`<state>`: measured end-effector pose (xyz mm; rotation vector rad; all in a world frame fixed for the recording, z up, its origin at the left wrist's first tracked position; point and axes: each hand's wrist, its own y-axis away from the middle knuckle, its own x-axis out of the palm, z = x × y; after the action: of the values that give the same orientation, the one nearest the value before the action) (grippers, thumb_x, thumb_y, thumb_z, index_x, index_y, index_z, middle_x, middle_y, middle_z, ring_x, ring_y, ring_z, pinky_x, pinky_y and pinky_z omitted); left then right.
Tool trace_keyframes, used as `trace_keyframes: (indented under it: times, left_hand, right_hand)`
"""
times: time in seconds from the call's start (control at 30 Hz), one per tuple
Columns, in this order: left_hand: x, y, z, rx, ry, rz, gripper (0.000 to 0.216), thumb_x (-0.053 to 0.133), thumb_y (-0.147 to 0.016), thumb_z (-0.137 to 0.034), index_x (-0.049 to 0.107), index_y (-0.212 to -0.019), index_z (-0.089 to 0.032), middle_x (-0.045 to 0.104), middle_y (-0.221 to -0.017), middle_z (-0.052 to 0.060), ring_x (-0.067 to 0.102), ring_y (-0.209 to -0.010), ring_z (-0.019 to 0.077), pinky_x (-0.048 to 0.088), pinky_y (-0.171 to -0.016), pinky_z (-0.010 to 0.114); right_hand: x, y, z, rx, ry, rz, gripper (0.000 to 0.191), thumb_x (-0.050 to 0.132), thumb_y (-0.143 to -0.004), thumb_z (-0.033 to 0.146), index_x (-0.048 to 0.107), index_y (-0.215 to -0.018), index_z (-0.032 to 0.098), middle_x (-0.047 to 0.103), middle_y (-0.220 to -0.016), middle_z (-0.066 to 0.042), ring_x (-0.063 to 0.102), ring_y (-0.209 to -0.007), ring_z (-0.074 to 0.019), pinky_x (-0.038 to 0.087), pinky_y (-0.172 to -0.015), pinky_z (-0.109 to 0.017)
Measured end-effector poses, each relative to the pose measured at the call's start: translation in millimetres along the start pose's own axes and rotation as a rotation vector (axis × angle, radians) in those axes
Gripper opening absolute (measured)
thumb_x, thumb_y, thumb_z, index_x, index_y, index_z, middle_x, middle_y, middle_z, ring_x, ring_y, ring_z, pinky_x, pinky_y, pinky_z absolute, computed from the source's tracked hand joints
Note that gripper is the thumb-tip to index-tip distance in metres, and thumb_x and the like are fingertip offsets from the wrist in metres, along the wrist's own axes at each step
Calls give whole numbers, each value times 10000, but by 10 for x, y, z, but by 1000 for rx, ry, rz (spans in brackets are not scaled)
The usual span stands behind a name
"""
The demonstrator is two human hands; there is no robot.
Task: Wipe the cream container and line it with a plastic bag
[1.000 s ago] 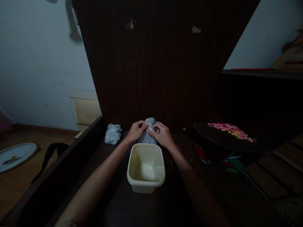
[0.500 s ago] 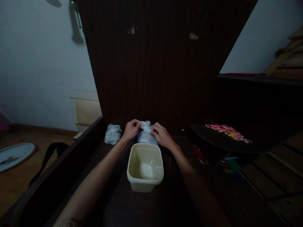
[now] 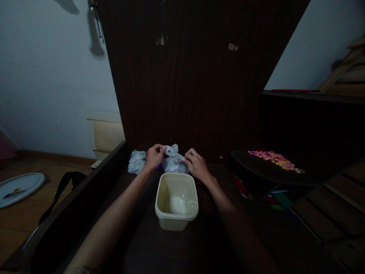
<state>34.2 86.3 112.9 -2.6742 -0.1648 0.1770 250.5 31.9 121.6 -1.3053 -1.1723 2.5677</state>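
Both hands reach past a cream plastic tub (image 3: 176, 220) to a white plastic bag (image 3: 173, 161) lying behind it on the dark wooden surface. My left hand (image 3: 154, 156) pinches the bag's left side. My right hand (image 3: 195, 164) grips its right side, and the bag's mouth is spread between them. Something purple shows faintly at the bag's lower left. The tub stands open, with a little pale content at its bottom.
A second crumpled white bag (image 3: 136, 161) lies left of my left hand. A dark tray (image 3: 265, 173) with several bright pink and yellow bits sits to the right. A tall dark wooden panel (image 3: 194, 76) rises behind. A white plate (image 3: 17, 188) lies on the floor at left.
My hands have moved apart, pulling the top of the white bag open and flatter. The view has shifted slightly.
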Motion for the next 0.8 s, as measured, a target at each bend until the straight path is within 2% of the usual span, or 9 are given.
trace_keyframes:
  times: [0.13,0.23,0.37,0.4,0.5,0.57,0.63,0.8]
  left_hand:
    - [-14,13,26,-18,42,28,310,736,-763,-470,667,-704,-175,639,-584,-7,600,-563,157,461,-572,252]
    - [82,46,-15,-10,89,64,359,721,-772,-530,673,-752,-175,670,-656,5,646,-594,171,511,-580,270]
    - [213,88,-84,22,124,96,372,728,-777,-541,684,-771,-172,679,-754,18,661,-623,167,541,-588,280]
    - [224,97,-95,30,128,100,364,732,-779,-533,687,-770,-172,678,-778,20,660,-628,163,544,-590,280]
    - [188,110,-103,45,122,100,328,749,-777,-491,689,-749,-170,666,-794,19,640,-621,151,526,-574,268]
    - [120,105,-87,45,109,82,300,774,-762,-454,690,-726,-168,661,-764,17,627,-626,149,508,-583,260]
    - [50,93,-62,35,103,62,288,790,-751,-435,686,-715,-168,661,-723,16,628,-641,157,503,-607,262]
    - [-18,78,-32,-26,148,86,382,738,-776,-546,631,-753,-180,682,-638,21,658,-595,191,525,-580,294]
  right_hand:
    - [-37,33,-55,117,0,-80,145,563,-913,224,550,-768,230,546,-868,-22,561,-754,-178,420,-666,-283]
    - [-2,9,-10,147,-22,-99,73,570,-920,289,592,-893,226,580,-931,-36,593,-773,-180,450,-666,-285]
    - [62,-37,116,118,-78,-77,389,713,-825,388,606,-1170,245,627,-1131,-67,634,-946,-229,489,-757,-316]
    - [70,-45,132,121,-88,-80,373,725,-807,367,624,-1146,248,640,-1118,-66,633,-955,-237,483,-768,-319]
    - [58,-55,114,162,-118,-120,20,642,-823,252,647,-834,236,653,-879,-47,616,-834,-219,449,-729,-303]
    - [23,-50,55,193,-140,-163,126,576,-832,215,589,-708,232,622,-765,-39,592,-764,-205,431,-702,-297]
    - [-16,-42,-23,229,-162,-219,137,566,-825,234,556,-688,230,613,-741,-35,581,-744,-200,426,-686,-295]
    - [-23,-39,-240,400,-278,-376,234,527,-860,435,484,-732,244,544,-595,21,535,-545,-172,415,-542,-278]
